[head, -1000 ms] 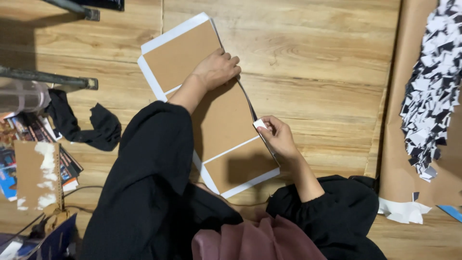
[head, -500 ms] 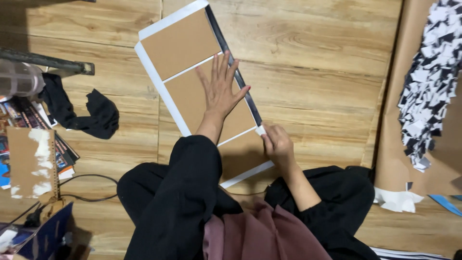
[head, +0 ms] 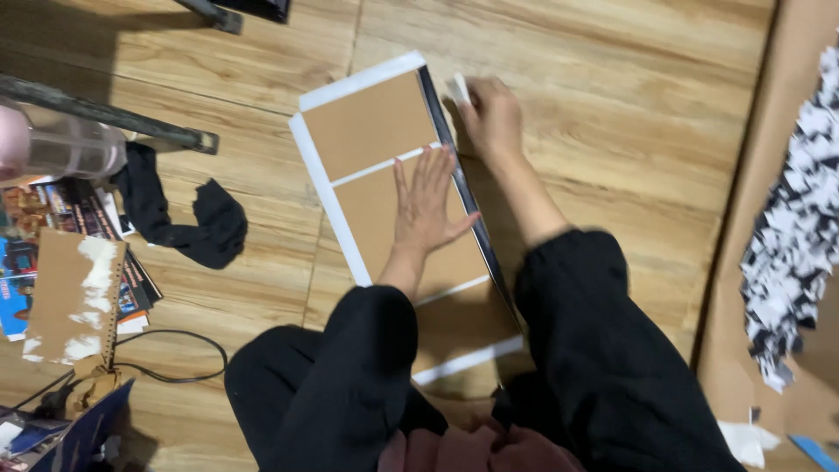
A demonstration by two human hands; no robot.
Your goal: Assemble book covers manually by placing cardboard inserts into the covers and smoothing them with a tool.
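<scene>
Pressing hands (head: 426,203) flat on cardboard (head: 371,127)

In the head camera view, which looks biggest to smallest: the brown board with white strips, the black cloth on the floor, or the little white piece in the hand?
1. Brown cardboard board with white strips, clearly largest.
2. Crumpled black cloth on the wooden floor.
3. Small white piece pinched in the right hand, smallest by far.

The brown board (head: 389,166) looks like matt cardboard, edged and crossed by smooth white paper strips (head: 325,179). A dark ruler (head: 461,183) along its right edge looks hard and slightly glossy. The floor (head: 612,105) is smooth wood-grain plank. The black rag (head: 188,218) is soft, matt cloth.
</scene>
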